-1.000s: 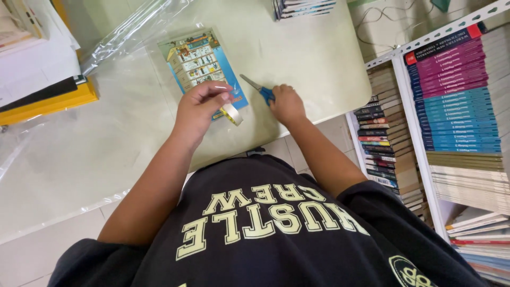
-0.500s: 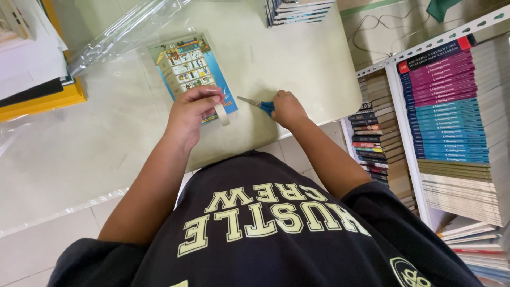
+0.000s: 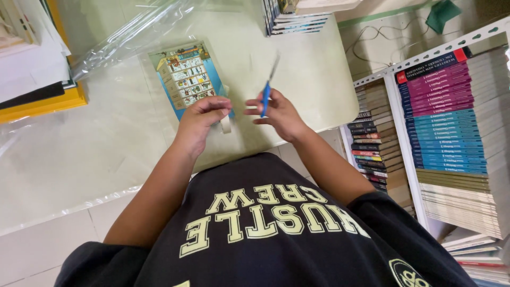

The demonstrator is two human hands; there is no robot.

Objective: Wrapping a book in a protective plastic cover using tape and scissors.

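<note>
Two hands busy over a pale tabletop (image 3: 319, 79). Blue-handled scissors (image 3: 267, 87) gripped in right hand (image 3: 279, 113), fingers wrapped round the handle, blades pointing up & away toward the far edge, motion-blurred, can't tell if blades open or closed. Roll of tape (image 3: 226, 123) pinched in left hand (image 3: 201, 119), hanging just below the curled fingers, only partly visible; tape end too small to make out. Hands close together, thumbs nearly facing, small gap betw. them, scissors just right of the roll. Directly beyond left hand: thin booklet (image 3: 186, 78) w/ blue cover and grid of small pictures, flat on the table, near corner tucked under the knuckles. Clear plastic sheet (image 3: 127, 37) crumpled at far left, running out over the table. Further left: yellow-edged stack of books & papers (image 3: 37, 79). Far edge, centre: another stack of books (image 3: 295, 21). Right side, off the table: white metal shelf (image 3: 404, 138) packed w/ rows of books, spines magenta, teal, cream. Bottom of view: black shirt w/ pale yellow lettering (image 3: 276, 228), both bare forearms reaching out from it.
</note>
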